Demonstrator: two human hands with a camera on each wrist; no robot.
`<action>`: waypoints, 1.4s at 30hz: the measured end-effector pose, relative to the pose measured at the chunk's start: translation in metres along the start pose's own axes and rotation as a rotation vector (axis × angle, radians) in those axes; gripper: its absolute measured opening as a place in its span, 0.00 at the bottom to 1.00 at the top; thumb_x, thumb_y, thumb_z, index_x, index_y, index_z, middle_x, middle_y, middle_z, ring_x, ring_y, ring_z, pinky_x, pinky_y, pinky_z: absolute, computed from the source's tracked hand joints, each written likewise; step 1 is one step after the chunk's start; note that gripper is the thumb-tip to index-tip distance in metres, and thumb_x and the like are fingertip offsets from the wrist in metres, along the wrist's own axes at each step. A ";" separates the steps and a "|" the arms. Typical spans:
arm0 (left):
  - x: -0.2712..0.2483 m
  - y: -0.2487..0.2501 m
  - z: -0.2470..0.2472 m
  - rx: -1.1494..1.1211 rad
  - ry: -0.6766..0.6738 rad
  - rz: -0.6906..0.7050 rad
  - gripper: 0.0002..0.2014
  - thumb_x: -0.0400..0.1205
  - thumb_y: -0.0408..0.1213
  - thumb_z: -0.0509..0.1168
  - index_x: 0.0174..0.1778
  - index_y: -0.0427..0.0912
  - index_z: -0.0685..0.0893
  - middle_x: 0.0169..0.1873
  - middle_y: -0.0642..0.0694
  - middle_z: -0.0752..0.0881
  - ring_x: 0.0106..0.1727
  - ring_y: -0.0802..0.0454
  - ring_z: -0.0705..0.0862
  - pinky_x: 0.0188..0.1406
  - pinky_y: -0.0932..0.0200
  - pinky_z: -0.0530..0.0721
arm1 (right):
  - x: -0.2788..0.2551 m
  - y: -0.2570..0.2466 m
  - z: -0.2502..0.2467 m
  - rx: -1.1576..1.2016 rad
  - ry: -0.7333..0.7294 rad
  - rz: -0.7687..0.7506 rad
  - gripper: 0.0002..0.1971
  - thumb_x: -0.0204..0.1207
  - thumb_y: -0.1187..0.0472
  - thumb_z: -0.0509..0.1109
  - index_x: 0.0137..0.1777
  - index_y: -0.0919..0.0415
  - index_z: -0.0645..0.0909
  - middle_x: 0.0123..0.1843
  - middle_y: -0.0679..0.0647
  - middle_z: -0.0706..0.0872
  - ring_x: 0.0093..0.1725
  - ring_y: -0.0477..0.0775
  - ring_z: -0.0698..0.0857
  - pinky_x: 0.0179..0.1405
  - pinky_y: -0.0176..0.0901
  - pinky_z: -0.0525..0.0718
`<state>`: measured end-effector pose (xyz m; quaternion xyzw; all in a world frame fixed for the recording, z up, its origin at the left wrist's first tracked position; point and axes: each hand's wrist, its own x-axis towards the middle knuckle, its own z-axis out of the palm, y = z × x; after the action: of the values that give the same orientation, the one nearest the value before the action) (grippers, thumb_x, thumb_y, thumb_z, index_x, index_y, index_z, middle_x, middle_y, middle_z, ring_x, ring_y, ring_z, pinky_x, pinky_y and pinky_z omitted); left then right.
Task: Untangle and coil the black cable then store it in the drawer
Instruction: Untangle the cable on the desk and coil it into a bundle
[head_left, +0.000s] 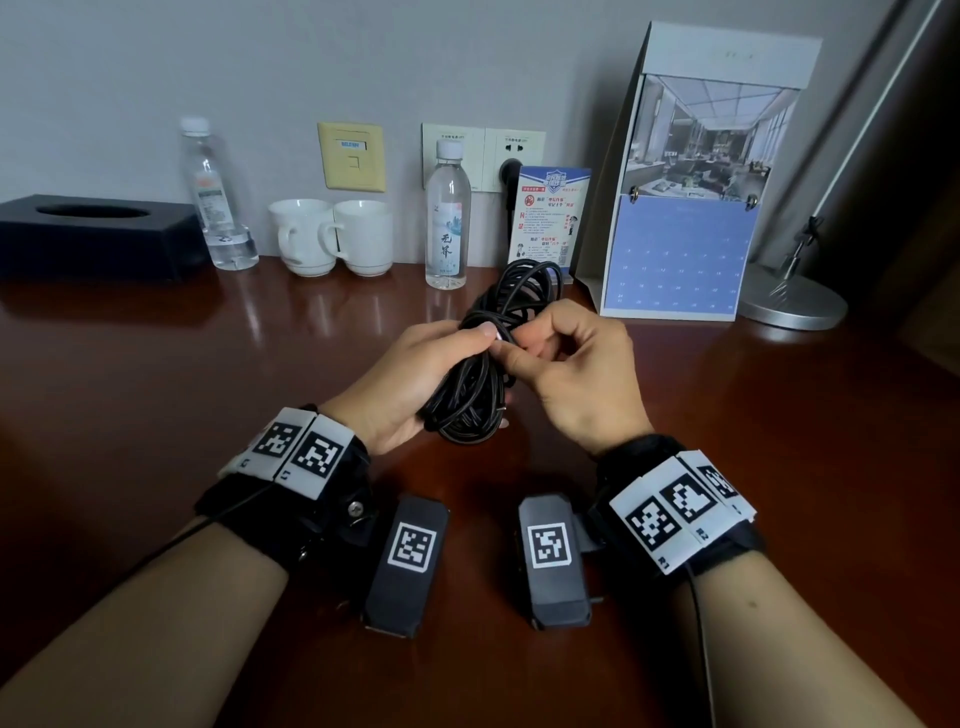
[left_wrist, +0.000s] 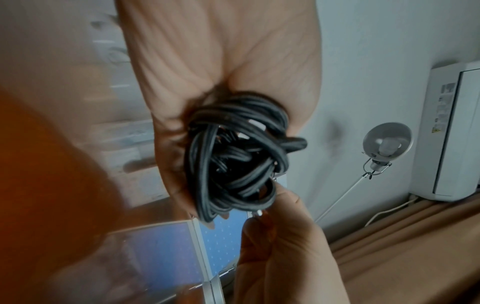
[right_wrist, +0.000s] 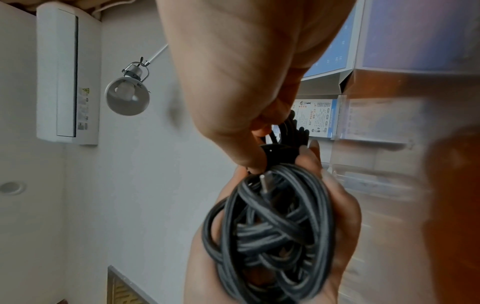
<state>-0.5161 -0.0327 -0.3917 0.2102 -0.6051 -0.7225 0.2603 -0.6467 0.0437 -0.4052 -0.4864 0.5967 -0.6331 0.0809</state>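
A tangled bundle of black cable hangs above the middle of the brown desk. My left hand grips the bundle from the left, thumb pressed on top. My right hand pinches a strand near the top of the bundle, beside the left thumb. The left wrist view shows the cable knotted against the palm. In the right wrist view the cable fills the left palm and a silver plug tip pokes out just below my right fingertips. No drawer is in view.
Along the wall stand a black tissue box, two water bottles, two white cups, a blue leaflet stand and a desk calendar. A lamp base sits at the far right.
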 end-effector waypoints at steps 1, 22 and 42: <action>0.000 -0.001 0.000 -0.001 0.008 0.003 0.11 0.86 0.36 0.61 0.53 0.30 0.82 0.41 0.31 0.86 0.40 0.38 0.89 0.36 0.42 0.90 | 0.000 0.000 0.000 0.034 -0.014 0.035 0.11 0.68 0.71 0.81 0.33 0.60 0.82 0.28 0.52 0.76 0.24 0.41 0.72 0.28 0.29 0.75; 0.009 -0.008 0.010 0.107 0.160 0.101 0.09 0.84 0.43 0.64 0.48 0.42 0.85 0.47 0.35 0.88 0.53 0.35 0.87 0.58 0.24 0.80 | 0.001 -0.001 -0.002 -0.204 0.117 -0.113 0.10 0.70 0.63 0.79 0.36 0.50 0.81 0.30 0.43 0.81 0.31 0.37 0.77 0.37 0.25 0.75; 0.000 -0.001 0.007 -0.001 0.177 0.077 0.09 0.83 0.32 0.63 0.53 0.30 0.83 0.39 0.33 0.86 0.34 0.40 0.88 0.29 0.49 0.89 | 0.001 -0.006 -0.004 0.199 -0.046 0.200 0.05 0.74 0.66 0.76 0.40 0.56 0.91 0.39 0.55 0.92 0.41 0.49 0.88 0.50 0.45 0.88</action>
<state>-0.5203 -0.0274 -0.3917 0.2494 -0.5869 -0.6910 0.3404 -0.6477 0.0474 -0.3989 -0.4285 0.5746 -0.6664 0.2051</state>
